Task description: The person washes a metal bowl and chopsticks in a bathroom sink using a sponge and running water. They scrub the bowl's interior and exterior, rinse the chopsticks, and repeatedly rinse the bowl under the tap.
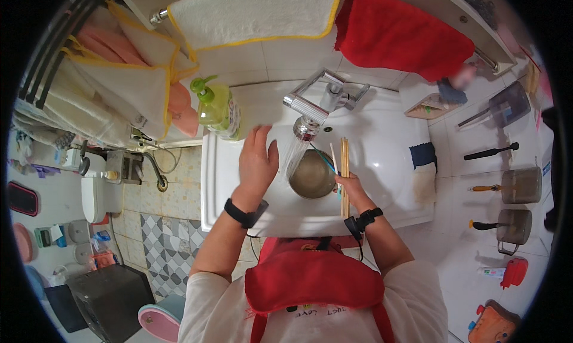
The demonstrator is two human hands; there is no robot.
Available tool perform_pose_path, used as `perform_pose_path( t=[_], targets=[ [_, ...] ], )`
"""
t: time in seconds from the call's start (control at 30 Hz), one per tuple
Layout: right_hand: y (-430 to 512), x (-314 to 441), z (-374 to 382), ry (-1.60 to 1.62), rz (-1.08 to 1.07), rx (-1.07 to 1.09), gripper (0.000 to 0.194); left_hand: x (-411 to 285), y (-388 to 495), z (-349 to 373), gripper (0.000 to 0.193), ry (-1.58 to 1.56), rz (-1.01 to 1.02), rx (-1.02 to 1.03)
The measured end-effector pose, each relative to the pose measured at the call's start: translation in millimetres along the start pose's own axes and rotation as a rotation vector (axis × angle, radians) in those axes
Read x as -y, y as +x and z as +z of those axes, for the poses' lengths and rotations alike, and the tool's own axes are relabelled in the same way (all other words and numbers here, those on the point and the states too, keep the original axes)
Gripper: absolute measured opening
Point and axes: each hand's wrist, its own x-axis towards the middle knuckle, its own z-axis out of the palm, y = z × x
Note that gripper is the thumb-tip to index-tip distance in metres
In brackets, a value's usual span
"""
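My left hand [258, 162] is empty, thumb apart from the fingers, left of the running water. My right hand [352, 188] grips a bundle of wooden chopsticks [344, 164] along with a thin white stick [334, 157] and a teal stick [323, 156], whose exact kinds I cannot tell. Beside that hand, a round metal bowl [309, 175] of cloudy water stands in the white washbasin [385, 182]. Water sprays from the chrome faucet [306, 127] down at the bowl's left side. Each wrist wears a black band.
A green pump bottle [219, 112] stands on the basin's back left corner. A dark blue and beige cloth [423, 170] hangs over the right rim. White [255, 12] and red towels [403, 34] hang behind. Brushes and cups [519, 185] line the right wall.
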Motion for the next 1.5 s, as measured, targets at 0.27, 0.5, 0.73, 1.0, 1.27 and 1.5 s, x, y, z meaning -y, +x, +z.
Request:
perform_pose_path(
  t=[0.27,0.5,0.73,1.0,1.27,1.5],
  targets=[
    [-4.4,6.0,-4.8,0.071,-0.027,-0.014,0.019,-44.6,72.0,-37.9,0.050,0.268,0.639,0.134],
    [-5.7,4.2,-5.9,0.174,-0.033,-0.024,0.019,-47.2,88.4,-36.5,0.036,0.205,0.751,0.210],
    [-5.5,2.2,-8.4,0.201,-0.008,-0.030,0.020,-65.3,78.7,-29.3,0.034,0.274,0.794,0.100],
    [-7.3,3.2,-9.1,0.274,0.003,0.008,0.021,-92.8,57.8,-17.0,0.036,0.225,0.681,0.150],
    [-8.0,1.2,-11.7,0.290,-0.017,0.019,0.024,-7.4,-19.2,-1.9,0.042,-0.240,0.060,0.065],
    [-7.3,-0.2,-11.6,0.289,-0.008,0.013,0.025,78.3,-84.3,76.7,0.070,-0.728,-1.039,0.702]
  ],
)
